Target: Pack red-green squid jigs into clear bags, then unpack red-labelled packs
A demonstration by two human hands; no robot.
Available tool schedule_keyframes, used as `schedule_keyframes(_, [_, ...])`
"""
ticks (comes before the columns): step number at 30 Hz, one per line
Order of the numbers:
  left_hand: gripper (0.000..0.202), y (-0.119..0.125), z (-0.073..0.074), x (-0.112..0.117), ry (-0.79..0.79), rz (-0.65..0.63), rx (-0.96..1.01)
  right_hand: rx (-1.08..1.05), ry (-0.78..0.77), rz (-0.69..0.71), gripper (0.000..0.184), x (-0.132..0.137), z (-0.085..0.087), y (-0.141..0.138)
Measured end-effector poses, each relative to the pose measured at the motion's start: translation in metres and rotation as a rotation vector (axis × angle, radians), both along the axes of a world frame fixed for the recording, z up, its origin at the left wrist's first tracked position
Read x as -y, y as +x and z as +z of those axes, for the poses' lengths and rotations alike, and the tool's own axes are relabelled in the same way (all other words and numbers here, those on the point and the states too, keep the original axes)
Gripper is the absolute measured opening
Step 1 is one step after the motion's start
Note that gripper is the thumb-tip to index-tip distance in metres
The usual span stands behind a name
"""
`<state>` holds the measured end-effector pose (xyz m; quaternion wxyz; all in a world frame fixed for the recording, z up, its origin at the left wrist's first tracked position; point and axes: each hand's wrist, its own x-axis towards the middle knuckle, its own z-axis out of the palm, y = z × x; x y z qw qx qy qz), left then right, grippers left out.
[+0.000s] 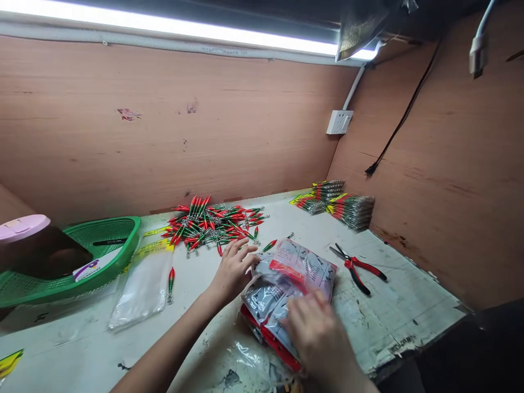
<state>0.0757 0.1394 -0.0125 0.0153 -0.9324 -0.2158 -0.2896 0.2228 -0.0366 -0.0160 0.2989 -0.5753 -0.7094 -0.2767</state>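
Observation:
A stack of printed plastic packets [301,265] with red header strips lies on the white worktop in front of me. My left hand [234,268] rests at the stack's left edge, fingers spread and touching the packets. My right hand [317,333] lies over the stack's near end, blurred by motion, its fingers hidden. Just beyond my left hand lies a pile of red and green fishing lures [213,222] with metal hooks. One single lure [171,283] lies apart beside empty clear bags [143,284].
A green mesh basket [123,245] stands at the left with a pink-lidded item [22,226] by it. Red-handled pliers [358,267] lie to the right. Bundles of packed lures [347,207] sit in the back right corner under a wall socket [339,121].

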Motion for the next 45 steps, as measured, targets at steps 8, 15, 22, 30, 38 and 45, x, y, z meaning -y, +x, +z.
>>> schedule_keyframes(8, [0.022,-0.011,0.014,0.036,0.138,-0.141,0.097,-0.582,-0.248,-0.374,0.035,-0.01,-0.01,0.114])
schedule_keyframes(15, [0.021,-0.022,0.029,0.057,0.084,-0.149,0.277,-0.495,-0.251,-0.327,0.012,-0.012,-0.011,0.088])
schedule_keyframes(22, [0.026,-0.036,0.048,0.067,-1.103,0.065,0.639,-1.069,-0.521,0.367,0.039,-0.009,0.038,0.047])
schedule_keyframes(30, [0.055,-0.043,0.044,0.074,-1.03,0.083,0.624,-1.589,-0.57,0.476,0.033,-0.021,0.04,0.015])
schedule_keyframes(38, [0.036,-0.056,0.087,0.042,-0.839,-0.426,0.148,-1.364,-0.566,0.508,0.028,-0.019,0.049,0.037])
schedule_keyframes(45, [0.016,-0.054,0.081,0.04,-0.721,-0.534,0.23,-1.749,-0.725,0.583,0.027,-0.027,0.044,0.027])
